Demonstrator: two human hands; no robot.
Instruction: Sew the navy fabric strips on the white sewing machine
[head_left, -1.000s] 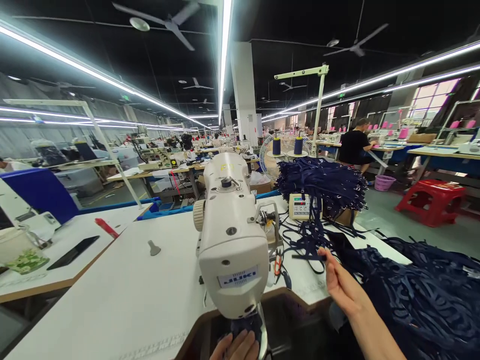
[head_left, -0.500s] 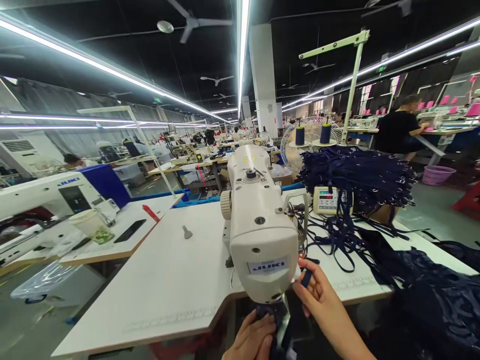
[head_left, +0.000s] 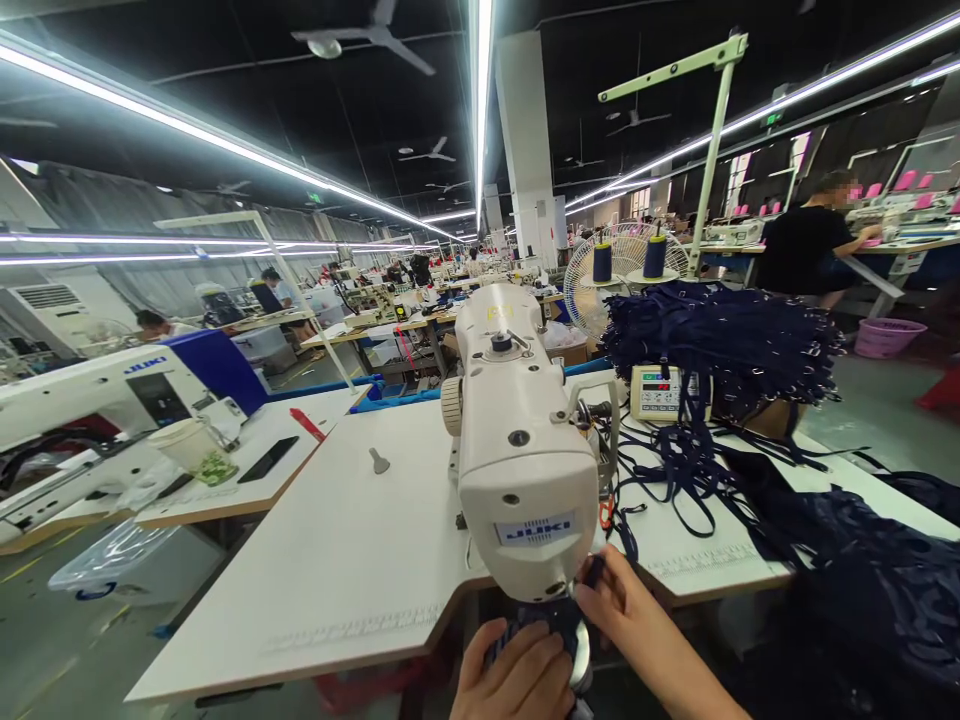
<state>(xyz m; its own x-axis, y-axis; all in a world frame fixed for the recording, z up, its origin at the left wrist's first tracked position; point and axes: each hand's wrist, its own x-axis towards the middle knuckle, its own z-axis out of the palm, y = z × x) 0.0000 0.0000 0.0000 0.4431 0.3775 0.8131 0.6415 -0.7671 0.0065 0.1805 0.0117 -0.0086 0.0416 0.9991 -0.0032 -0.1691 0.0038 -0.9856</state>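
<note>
"Where are the hands?"
"Apart, at the near end of the machine [head_left: 517, 410]. The left hand [head_left: 517, 668] lies over navy cloth [head_left: 553, 612], its grip hidden; the right hand [head_left: 616, 605], just to the right, pinches a navy strap [head_left: 595, 571]."
"What makes for clean work here?"
"Probably cloth pressed flat, the strap end held square, and both hands clear of the needle, which the machine hides from view."

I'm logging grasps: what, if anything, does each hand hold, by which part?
Right hand: navy strap, apparently near one end. Left hand: on navy fabric; grip unclear.
</note>
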